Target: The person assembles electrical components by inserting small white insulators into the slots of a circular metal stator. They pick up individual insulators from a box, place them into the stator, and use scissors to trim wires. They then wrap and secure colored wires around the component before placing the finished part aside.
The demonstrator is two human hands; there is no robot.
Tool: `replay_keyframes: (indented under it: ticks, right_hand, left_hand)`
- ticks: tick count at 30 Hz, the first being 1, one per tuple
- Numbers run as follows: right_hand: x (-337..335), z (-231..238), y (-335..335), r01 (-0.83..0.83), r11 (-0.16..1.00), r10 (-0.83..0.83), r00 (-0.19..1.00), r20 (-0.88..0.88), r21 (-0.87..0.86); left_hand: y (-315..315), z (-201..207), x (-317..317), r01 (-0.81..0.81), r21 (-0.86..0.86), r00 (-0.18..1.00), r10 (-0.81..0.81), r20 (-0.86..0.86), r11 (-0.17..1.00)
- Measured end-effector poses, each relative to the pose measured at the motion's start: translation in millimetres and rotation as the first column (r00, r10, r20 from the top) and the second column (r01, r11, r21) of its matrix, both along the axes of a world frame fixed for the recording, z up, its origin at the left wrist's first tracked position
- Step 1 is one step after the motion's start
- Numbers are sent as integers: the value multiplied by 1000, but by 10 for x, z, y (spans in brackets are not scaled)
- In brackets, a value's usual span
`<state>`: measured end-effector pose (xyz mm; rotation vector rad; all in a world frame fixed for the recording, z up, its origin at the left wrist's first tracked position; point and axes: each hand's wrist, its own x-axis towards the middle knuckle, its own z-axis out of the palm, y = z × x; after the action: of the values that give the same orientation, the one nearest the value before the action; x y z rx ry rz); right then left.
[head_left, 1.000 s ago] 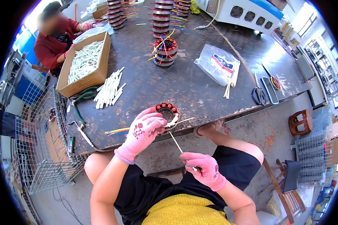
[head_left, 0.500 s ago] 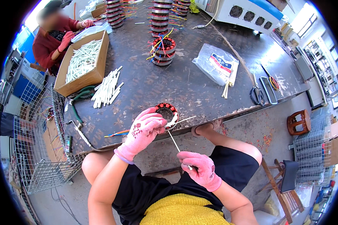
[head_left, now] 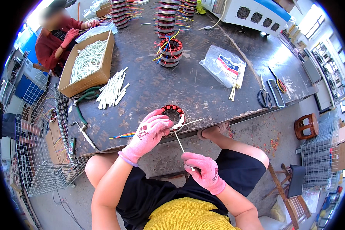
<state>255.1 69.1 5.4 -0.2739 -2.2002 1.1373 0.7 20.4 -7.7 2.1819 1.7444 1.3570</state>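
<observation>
At the near edge of the table my left hand, in a pink glove, is closed on the side of a stator ring with red coils. Colored lead wires stick out to the left, beyond this hand. A white cord runs taut from the ring down to my right hand, also gloved in pink and closed around it. Another white strand points off to the right from the ring. White material lies on the ring's near right side; my left fingers hide its left part.
A cardboard box of white tubes stands at the left, with loose tubes beside it. Finished-looking stators are stacked farther back. Scissors, a phone and a plastic bag lie right. A co-worker sits far left.
The view has shifted slightly, moving the scene a little to the right. My hands, the cord and the stator keep nearly the same arrangement.
</observation>
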Motion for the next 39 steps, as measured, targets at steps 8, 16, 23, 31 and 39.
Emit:
replay_keyframes:
  ticks: [8,16,23,31,39]
  right_hand:
    - [-276,-80,44,85,996,-85,996,-8,13]
    - [-557,-216,158,199,980,-199,980,-21,8]
    - [-606,-230,181,158,927,-136,987,85,-341]
    - [-574,-185,188,91,715,-33,995,97,-693]
    - [-594,-178,215,87,692,-8,994,113,-717]
  left_hand:
    - [-26,55,22,-127,-80,992,124,-35,989]
    - [-30,30,31,-180,-218,983,168,-74,959]
    - [-31,50,24,-148,-202,988,135,-80,968]
    - [-23,-6,1,-45,-130,999,42,-23,990]
    - [-24,-63,12,-9,-85,999,13,45,996]
